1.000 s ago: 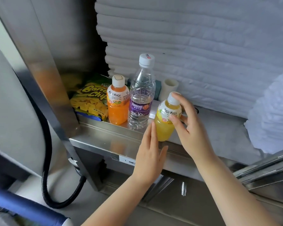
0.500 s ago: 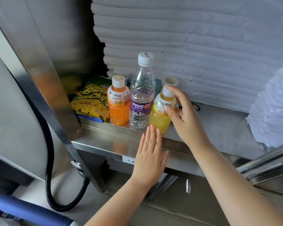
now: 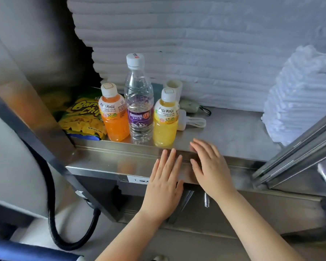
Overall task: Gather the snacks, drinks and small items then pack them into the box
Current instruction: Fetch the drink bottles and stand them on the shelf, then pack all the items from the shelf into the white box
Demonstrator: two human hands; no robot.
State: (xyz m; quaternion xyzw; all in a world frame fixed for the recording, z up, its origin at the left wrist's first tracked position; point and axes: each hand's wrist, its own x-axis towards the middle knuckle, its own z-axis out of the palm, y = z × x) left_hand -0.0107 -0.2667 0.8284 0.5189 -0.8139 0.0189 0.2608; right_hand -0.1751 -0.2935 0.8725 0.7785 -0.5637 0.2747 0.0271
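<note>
1. The left hand (image 3: 164,185) and right hand (image 3: 209,170) are flat, fingers straight, holding nothing.
2. The yellow plastic juice bottle (image 3: 165,125) stands near them on the steel shelf (image 3: 233,132) (easy to grab, I think).

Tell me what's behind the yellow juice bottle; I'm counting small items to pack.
Behind the yellow plastic juice bottle lie a white charger block with looped cable and a pale green oval gadget; a white cylinder stands farther back, its base covered.
</note>
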